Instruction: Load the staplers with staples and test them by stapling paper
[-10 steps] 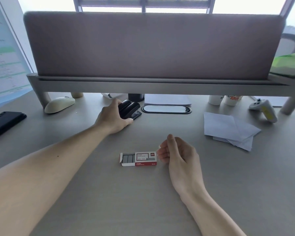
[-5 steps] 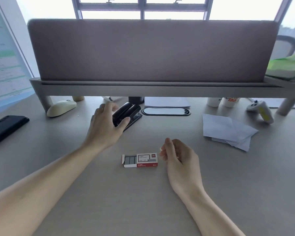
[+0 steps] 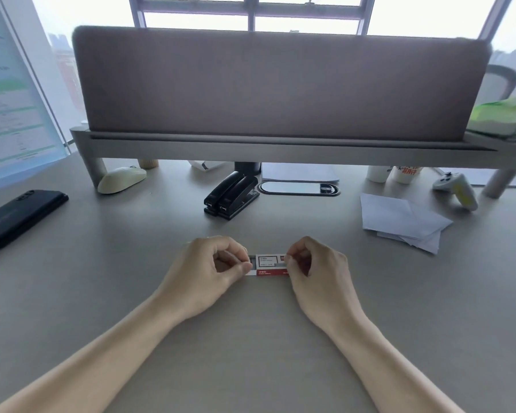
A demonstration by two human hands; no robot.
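Nearest on the bench [image 3: 251, 347], the left hand [image 3: 212, 269] and right hand [image 3: 318, 269] each pinch one end of the staple box [image 3: 270, 265], where too sharp a pull might spill its contents, the staplers [image 3: 231, 193] lying untouched beyond.

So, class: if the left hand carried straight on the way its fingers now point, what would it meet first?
The staple box: the left hand points rightward and pinches its left end. Past the box, probably the right hand, which pinches the other end.
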